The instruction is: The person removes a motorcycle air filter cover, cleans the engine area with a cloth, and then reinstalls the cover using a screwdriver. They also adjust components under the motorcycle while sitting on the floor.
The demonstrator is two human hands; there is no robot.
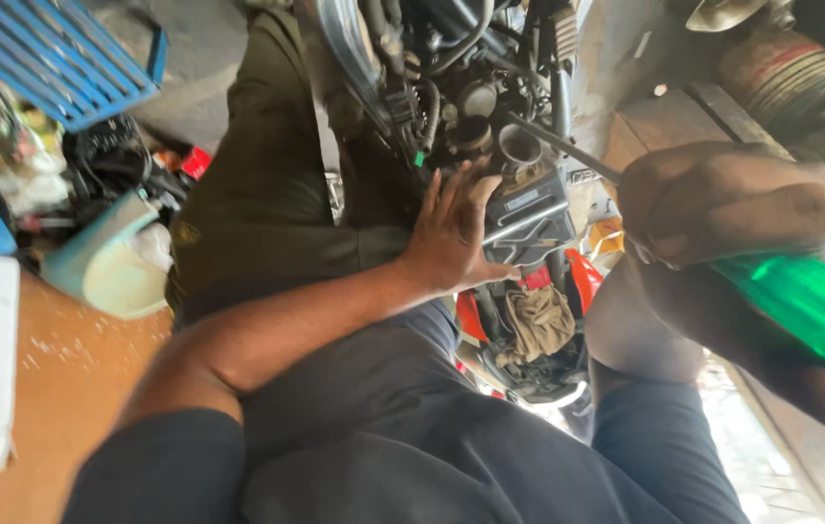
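Right hand [723,199] clenched on green-handled screwdriver [801,301], tip at engine intake port [519,147], frame center top; left hand [451,233] flat, released, bracing engine block [529,209]. Loosening step; next needs steady tip seating.

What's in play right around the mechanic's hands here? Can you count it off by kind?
Hands: 2, the left hand flat against the engine, the right hand gripping the screwdriver
Screwdriver, green handle: 1
Grey engine part with round opening: 1
Rag, tan: 1
Total: 5
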